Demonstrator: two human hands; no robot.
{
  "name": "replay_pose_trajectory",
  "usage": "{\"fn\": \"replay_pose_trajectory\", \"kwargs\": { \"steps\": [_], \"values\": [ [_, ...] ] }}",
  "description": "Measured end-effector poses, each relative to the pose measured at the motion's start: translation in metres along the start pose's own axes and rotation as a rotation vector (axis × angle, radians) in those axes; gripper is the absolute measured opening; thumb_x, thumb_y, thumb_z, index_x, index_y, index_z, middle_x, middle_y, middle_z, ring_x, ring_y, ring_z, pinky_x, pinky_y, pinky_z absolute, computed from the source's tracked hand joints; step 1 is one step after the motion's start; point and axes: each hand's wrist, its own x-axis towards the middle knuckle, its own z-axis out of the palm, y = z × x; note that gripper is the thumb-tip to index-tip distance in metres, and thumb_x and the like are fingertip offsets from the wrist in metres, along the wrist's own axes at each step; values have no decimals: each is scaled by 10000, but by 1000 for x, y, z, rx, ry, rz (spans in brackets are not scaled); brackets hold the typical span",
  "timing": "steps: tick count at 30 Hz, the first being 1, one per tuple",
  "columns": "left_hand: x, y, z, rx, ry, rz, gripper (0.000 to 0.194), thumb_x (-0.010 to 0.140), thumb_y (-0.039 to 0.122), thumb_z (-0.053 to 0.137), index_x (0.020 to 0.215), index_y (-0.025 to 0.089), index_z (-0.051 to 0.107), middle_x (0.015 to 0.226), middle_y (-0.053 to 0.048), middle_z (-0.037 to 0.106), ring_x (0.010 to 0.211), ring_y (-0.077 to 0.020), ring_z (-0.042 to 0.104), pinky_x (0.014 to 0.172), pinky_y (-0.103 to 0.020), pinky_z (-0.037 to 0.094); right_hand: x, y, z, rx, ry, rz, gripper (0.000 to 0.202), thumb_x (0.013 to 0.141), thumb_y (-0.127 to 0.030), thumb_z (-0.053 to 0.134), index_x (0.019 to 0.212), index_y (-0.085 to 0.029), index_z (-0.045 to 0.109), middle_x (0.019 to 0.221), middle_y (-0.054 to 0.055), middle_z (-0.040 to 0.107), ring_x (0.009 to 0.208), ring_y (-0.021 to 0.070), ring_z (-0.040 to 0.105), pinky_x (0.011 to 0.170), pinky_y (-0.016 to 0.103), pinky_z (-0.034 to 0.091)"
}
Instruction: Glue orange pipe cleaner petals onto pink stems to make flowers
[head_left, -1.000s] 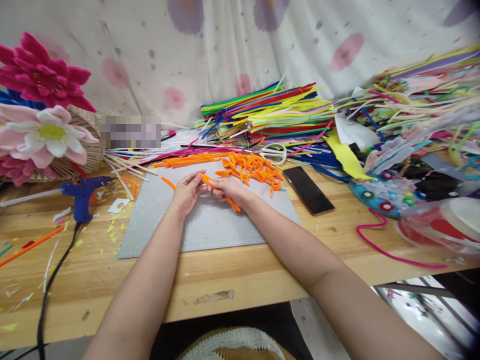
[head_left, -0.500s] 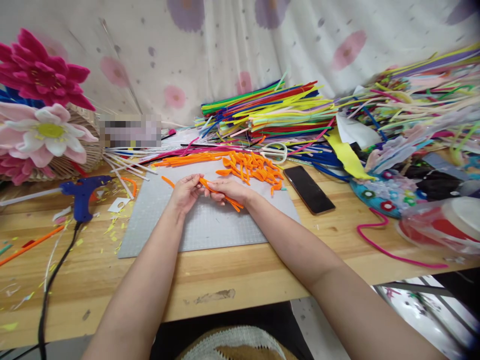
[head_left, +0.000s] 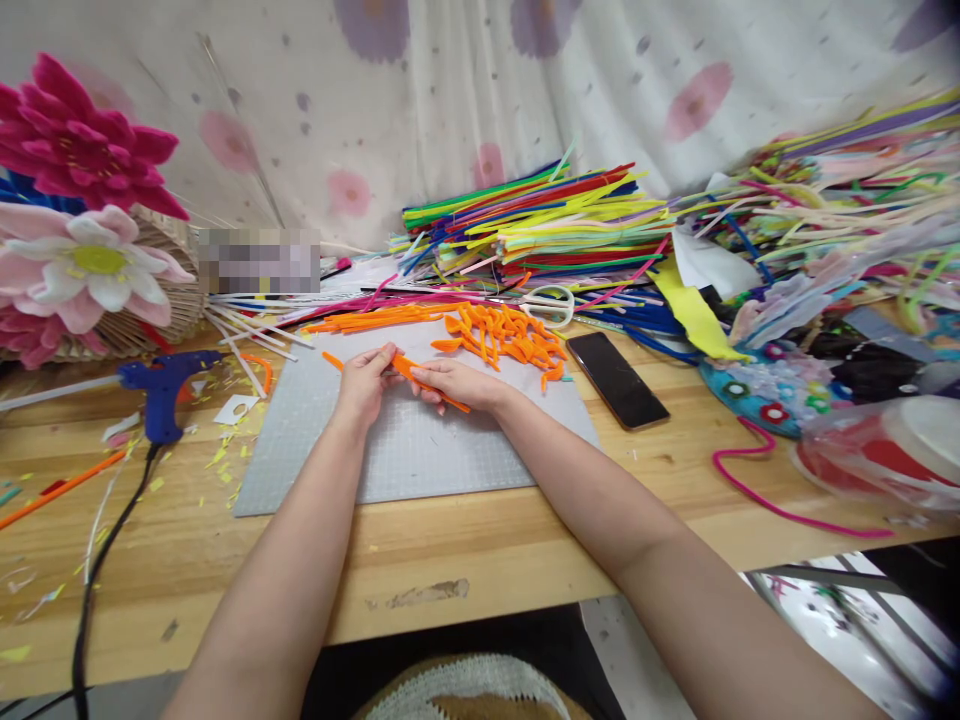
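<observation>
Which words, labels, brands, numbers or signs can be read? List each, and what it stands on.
None can be read.
Gray mat: a fine grid; any numbers are too small to read.
Pixelated patch at the back left: blurred out, unreadable.
Phone: dark screen, no legible text.

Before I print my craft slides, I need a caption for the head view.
Right hand grips orange strips, left hand at their end, over a gray mat near curled orange pieces.

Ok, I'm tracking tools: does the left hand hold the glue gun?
No, the glue gun lies untouched, well apart from the left hand.
</observation>
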Motion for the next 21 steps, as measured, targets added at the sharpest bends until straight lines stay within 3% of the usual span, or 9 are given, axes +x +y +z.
{"fn": "replay_pose_trajectory", "kwargs": {
  "steps": [4, 8, 13, 16, 19, 21],
  "values": [
    [7, -2, -7, 46, 83, 62, 239, 587, 340, 699, 623, 114, 630, 544, 2, 576, 476, -81, 521, 494, -216, 453, 2, -1, 1, -74, 11, 40, 284, 862, -376, 381, 671, -171, 426, 482, -58, 415, 393, 50, 403, 376, 159, 379],
    [6, -4, -5, 90, 91, 138, 258, 645, 370, 654, 703, 119, 650, 650, -26, 621, 610, -119, 581, 576, -235, 470, 7, 1, 7, -143, 143, 91, 247, 878, -314, 357, 671, -183, 387, 451, -71, 393, 348, 49, 384, 334, 156, 342],
    [-6, -4, 7, -78, -267, -96, 340, 790, 385, 496, 992, 136, 609, 959, -115, 649, 861, -178, 606, 758, -324, 476, 11, 6, 15, -131, 305, 53, 276, 892, -328, 326, 655, -189, 353, 422, -87, 356, 300, 38, 333, 305, 151, 290],
    [-14, -4, 13, -144, -378, -140, 289, 815, 350, 464, 974, 146, 593, 998, -106, 643, 745, -157, 619, 701, -316, 496, 11, 5, 14, -74, 290, 21, 311, 884, -394, 327, 656, -186, 366, 417, -85, 374, 302, 38, 342, 316, 153, 294],
    [-15, -4, 13, -162, -355, -149, 208, 811, 332, 477, 841, 150, 572, 908, -71, 661, 527, -110, 577, 535, -274, 492, 8, 3, 11, -82, 182, 36, 387, 838, -494, 375, 652, -163, 449, 460, -44, 480, 353, 47, 412, 351, 165, 324],
    [-12, -2, 10, -186, -297, -169, 179, 812, 317, 484, 783, 151, 547, 827, -53, 666, 527, -112, 581, 511, -257, 484, 8, 3, 8, -104, 134, 41, 408, 785, -528, 448, 676, -142, 523, 552, -9, 555, 435, 56, 473, 409, 173, 368]
  ]
}}
